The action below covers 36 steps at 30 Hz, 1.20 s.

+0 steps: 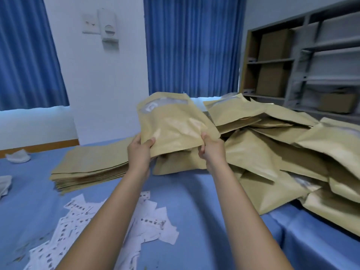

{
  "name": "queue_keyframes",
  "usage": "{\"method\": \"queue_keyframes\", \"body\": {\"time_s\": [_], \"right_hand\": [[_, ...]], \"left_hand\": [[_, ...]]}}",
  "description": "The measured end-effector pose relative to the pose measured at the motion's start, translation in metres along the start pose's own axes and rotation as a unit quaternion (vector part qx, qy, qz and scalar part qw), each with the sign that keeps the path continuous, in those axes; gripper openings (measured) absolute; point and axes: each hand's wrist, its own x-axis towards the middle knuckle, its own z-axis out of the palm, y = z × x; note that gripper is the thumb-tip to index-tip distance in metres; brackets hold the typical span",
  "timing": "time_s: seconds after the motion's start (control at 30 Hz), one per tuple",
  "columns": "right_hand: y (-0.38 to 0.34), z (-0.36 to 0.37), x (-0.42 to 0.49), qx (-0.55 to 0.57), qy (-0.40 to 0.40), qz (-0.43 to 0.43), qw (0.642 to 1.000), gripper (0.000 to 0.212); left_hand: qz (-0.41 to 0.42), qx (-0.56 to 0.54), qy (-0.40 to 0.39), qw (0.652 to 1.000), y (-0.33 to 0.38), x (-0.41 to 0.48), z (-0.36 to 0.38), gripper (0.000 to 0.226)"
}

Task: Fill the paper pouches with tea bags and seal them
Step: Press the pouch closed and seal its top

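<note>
Kraft-paper pouch (175, 123) with a clear window near its top is held up above the blue table cover (194, 193), tilted slightly; the left hand (139, 151) pinches its lower left corner, thumb on the front, and the right hand (211, 151) grips the lower right corner — both clamped on it; behind the left hand lies a stack of flat pouches (89, 168); to the right sprawls a heap of pouches (282, 152) — white printed sachets (81, 221) lie scattered beside the left forearm.
</note>
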Motion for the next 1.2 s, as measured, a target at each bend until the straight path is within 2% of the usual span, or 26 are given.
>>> {"method": "queue_keyframes", "body": {"time_s": [0.1,0.2,0.27,0.37,0.43,0.5,0.6,0.67,0.73,0.8,0.87,0.97,1.07,1.2], "right_hand": [[-0.03,-0.021,0.024,0.042,0.035,-0.007,0.998,0.017],[-0.064,-0.043,0.052,0.076,0.051,-0.003,0.996,0.019],[-0.084,-0.053,0.07,0.104,0.063,-0.001,0.993,0.014],[-0.105,-0.065,0.097,0.135,0.092,-0.012,0.987,0.02],[-0.113,-0.071,0.112,0.159,0.115,-0.029,0.98,0.018],[-0.115,-0.076,0.124,0.181,0.149,-0.038,0.971,0.015],[-0.113,-0.085,0.14,0.206,0.178,-0.041,0.961,0.015],[-0.109,-0.093,0.149,0.218,0.165,-0.035,0.961,0.008],[-0.105,-0.102,0.157,0.23,0.154,-0.027,0.961,0.01],[-0.102,-0.112,0.163,0.237,0.152,-0.022,0.959,0.012],[-0.1,-0.121,0.169,0.234,0.144,-0.014,0.961,0.011],[-0.099,-0.129,0.174,0.216,0.128,-0.014,0.968,0.01],[-0.098,-0.134,0.174,0.205,0.122,-0.022,0.971,0.011],[-0.092,-0.139,0.173,0.131,0.18,-0.008,0.975,0.012]], "left_hand": [[-0.026,-0.006,-0.038,0.999,0.003,0.013,0.05,0.02],[-0.053,-0.084,-0.123,0.987,0.013,0.024,0.103,0.015],[-0.06,-0.112,-0.181,0.975,0.017,0.03,0.136,0.025],[-0.08,-0.145,-0.249,0.954,0.016,0.035,0.174,0.034],[-0.092,-0.142,-0.274,0.947,0.011,0.039,0.193,0.035],[-0.097,-0.09,-0.284,0.949,0.002,0.046,0.21,0.037],[-0.153,0.014,-0.239,0.959,-0.017,0.055,0.228,0.036],[-0.252,0.061,-0.231,0.938,-0.031,0.057,0.234,0.028],[-0.352,0.053,-0.249,0.901,-0.045,0.058,0.239,0.036],[-0.396,-0.01,-0.227,0.89,-0.061,0.062,0.246,0.05],[-0.39,-0.087,-0.186,0.898,-0.074,0.067,0.255,0.056],[-0.36,-0.185,-0.144,0.903,-0.085,0.075,0.264,0.044],[-0.354,-0.194,-0.117,0.907,-0.09,0.081,0.264,0.021],[-0.31,-0.184,-0.05,0.932,-0.095,0.086,0.254,0.009]]}}
